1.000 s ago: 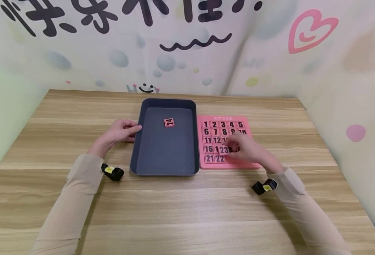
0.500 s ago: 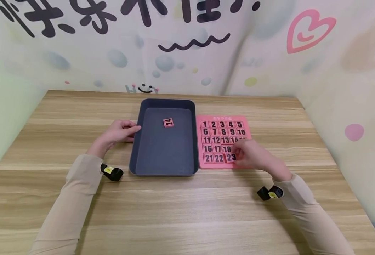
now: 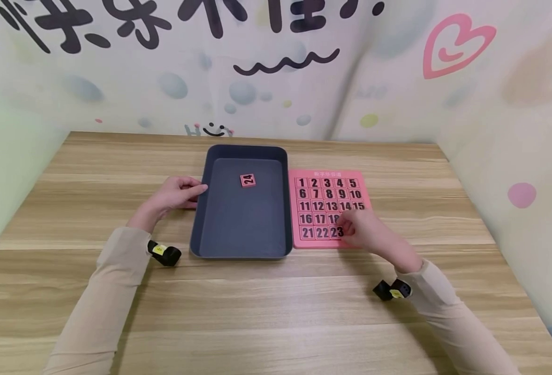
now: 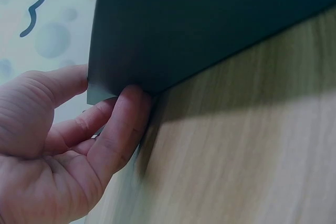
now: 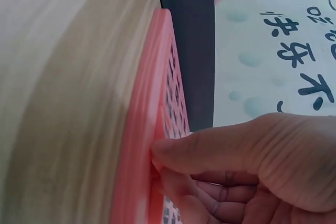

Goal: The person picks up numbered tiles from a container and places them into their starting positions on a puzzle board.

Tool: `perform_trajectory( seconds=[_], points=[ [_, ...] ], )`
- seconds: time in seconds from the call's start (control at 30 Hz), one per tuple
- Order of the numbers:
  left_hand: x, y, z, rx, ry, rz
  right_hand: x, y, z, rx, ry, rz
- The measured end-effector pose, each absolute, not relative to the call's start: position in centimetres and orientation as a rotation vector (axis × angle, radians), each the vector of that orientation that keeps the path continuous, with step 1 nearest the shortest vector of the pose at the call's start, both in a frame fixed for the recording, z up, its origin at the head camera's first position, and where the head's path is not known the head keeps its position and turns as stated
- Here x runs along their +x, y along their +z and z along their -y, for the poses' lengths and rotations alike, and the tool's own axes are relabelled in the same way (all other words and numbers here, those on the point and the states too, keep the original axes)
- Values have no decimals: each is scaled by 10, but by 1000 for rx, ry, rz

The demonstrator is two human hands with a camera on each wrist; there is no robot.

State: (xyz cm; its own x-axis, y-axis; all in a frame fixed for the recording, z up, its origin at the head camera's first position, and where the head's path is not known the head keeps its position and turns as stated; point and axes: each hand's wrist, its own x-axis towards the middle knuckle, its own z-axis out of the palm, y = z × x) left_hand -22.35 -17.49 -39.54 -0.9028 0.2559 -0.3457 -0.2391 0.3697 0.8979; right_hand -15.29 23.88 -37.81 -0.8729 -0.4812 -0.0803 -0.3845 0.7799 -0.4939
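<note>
In the head view my left hand (image 3: 176, 194) grips the left rim of a dark blue-grey tray (image 3: 245, 229). The left wrist view shows the thumb at the rim and curled fingers against the outer wall (image 4: 173, 30). Inside the tray lies a pink number tile 24 (image 3: 247, 180), turned sideways. My right hand (image 3: 367, 229) pinches the right edge of number tile 23 (image 3: 335, 232), which sits in the bottom row of a pink number puzzle board (image 3: 329, 245). In the right wrist view, thumb and forefinger are at the board's edge (image 5: 139, 129); the hand covers some slots.
Tray and board stand side by side on a wood-grain table (image 3: 257, 317). Tiles 1 to 17 (image 3: 320, 219) show in rows on the board. A printed wall (image 3: 276, 99) rises behind the table's far edge.
My right hand has brought tile 23 down into the bottom row beside 22, where it now lies straight instead of slightly tilted. The left hand and tray have stayed put.
</note>
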Motion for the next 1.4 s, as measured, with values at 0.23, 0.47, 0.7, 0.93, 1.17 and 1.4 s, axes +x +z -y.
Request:
perform_trajectory(
  seconds=[0.23,0.47,0.7,0.93,1.17,1.4],
  points=[
    [-223,-394,175,16,1548,-2207,-153,-378,-240,-685,-741,-2753],
    [-223,-395,176,15,1544,-2209,-175,-357,-229,-748,-761,-2767],
    [-224,-396,176,9,1540,-2214,-218,-342,-181,-726,-923,-2716],
    [-224,-396,175,12,1545,-2212,-252,-348,-124,-701,-998,-2606],
    [-224,-395,175,4,1556,-2208,-273,-358,-95,-700,-953,-2583],
    [-224,-396,176,-2,1555,-2207,-286,-369,-82,-591,-1003,-2533]
  ],
)
